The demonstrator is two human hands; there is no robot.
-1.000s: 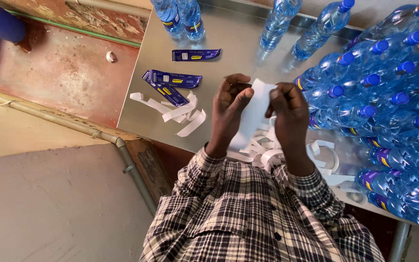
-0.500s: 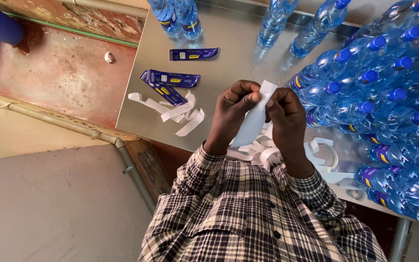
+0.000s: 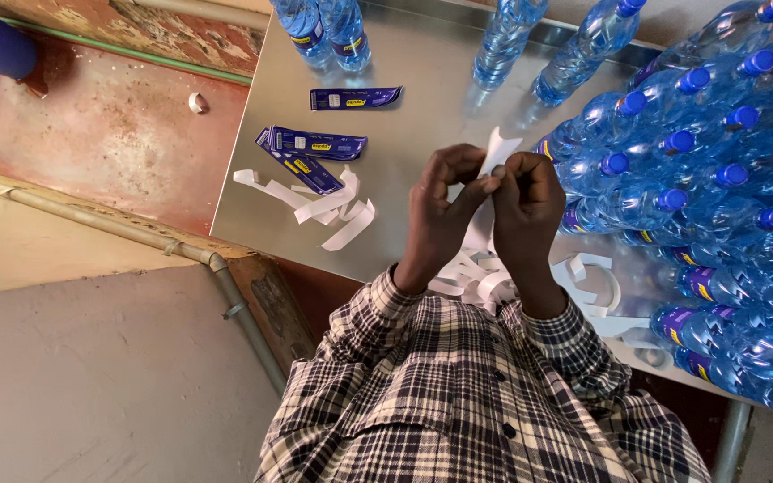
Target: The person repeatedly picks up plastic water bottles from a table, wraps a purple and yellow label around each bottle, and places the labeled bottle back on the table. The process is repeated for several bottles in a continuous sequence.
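Upright, white strip (image 3: 485,210) between hands (image 3: 480,210).

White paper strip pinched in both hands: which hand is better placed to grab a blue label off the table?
Left hand: the flat blue labels lie on its side of the metal table; the right hand sits beside the bottles.

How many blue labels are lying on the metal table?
3, maybe more. One blue label lies alone near the far bottles. Two overlap left of the hands, one flat and one angled over white strips; another may be hidden beneath.
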